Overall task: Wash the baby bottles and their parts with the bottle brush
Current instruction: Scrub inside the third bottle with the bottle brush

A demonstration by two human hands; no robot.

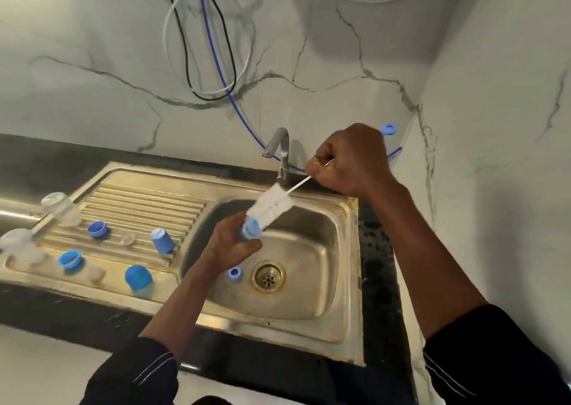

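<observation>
My left hand (230, 244) grips a small blue bottle part (251, 228) over the steel sink basin (312, 281). My right hand (350, 160) holds the thin white handle of the bottle brush (269, 206), whose white bristle head lies against the blue part's open end. The handle's blue loop end (388, 129) sticks out behind my right hand. A blue ring (234, 273) lies in the basin beside the drain (268, 276). On the drainboard (139, 207) stand clear bottles (61, 208), blue collars (97, 229), blue caps (139, 278) and clear teats (127, 239).
The chrome tap (279, 148) rises behind the basin with no water running. A black counter (378, 265) borders the sink. Looped cables and a blue hose (216, 49) hang on the marble wall behind. The right wall stands close to my right arm.
</observation>
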